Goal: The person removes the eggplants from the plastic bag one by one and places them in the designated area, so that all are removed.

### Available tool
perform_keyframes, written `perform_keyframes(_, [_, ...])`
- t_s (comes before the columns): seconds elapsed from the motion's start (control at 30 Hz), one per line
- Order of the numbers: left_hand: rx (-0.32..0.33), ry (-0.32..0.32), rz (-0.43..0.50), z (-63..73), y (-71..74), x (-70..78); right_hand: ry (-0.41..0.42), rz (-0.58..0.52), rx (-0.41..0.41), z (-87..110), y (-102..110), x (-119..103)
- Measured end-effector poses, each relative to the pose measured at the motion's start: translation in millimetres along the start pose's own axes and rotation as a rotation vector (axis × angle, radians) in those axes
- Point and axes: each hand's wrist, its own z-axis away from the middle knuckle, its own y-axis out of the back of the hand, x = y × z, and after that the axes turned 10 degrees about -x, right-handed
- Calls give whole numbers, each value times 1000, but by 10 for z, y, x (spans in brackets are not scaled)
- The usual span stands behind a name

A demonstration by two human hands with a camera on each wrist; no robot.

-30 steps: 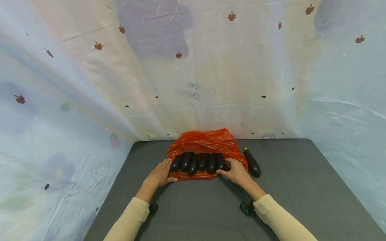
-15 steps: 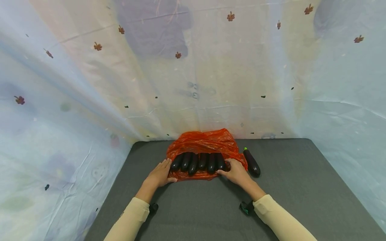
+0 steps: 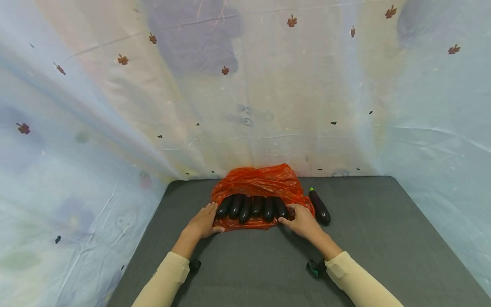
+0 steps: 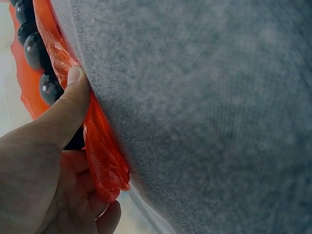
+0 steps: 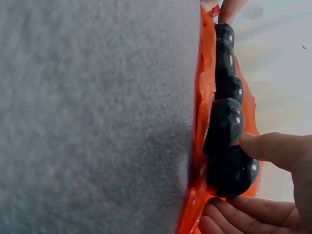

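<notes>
Left hand: the left hand (image 3: pixel 201 221) is at the left end of the orange-red bag (image 3: pixel 261 175), right on its open mouth. It's got hold of the plastic there.
Left thumb: the left thumb (image 4: pixel 73 92) presses down on the bag's near lip, nail facing the wrist cam.
Left fingers: the left fingers (image 4: pixel 80 187) sit apart from the thumb and bend around the bag's corner, film running between. Looks like a loose pinch, tbh, but the bag covers part of it so exact pressure is anyone's call.
Right hand: the right hand (image 3: pixel 304 221) is at the other end of the mouth, gripping the end eggplant (image 5: pixel 231 173).
Right thumb: the right thumb (image 5: pixel 273 146) touches one side of that eggplant, tip right by the gap to its neighbor.
Right fingers: the right fingers (image 5: pixel 243 210) are bent under the opposite side, so the gap to the thumb is about one eggplant wide.
Eggplants: the row of eggplants (image 3: pixel 256 207) lies side by side in the bag's mouth, shiny rounded ends toward the person.
Odd one out: a lone eggplant (image 3: pixel 320 208) lies on the table just right of the bag, green tip pointing away.
Table: the gray table (image 3: pixel 245 268) is under all of it.
Backdrop: a pale printed sheet (image 3: pixel 268 94) hangs behind.
</notes>
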Motion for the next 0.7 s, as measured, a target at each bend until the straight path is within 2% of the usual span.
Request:
perform_keyframes(0.4, [3,-4,11,7,-7,7,9,-6,24,184,115,-32])
perform_keyframes(0.7, [2,-4,12,13,6,32,13,-50,34,301,216,-31])
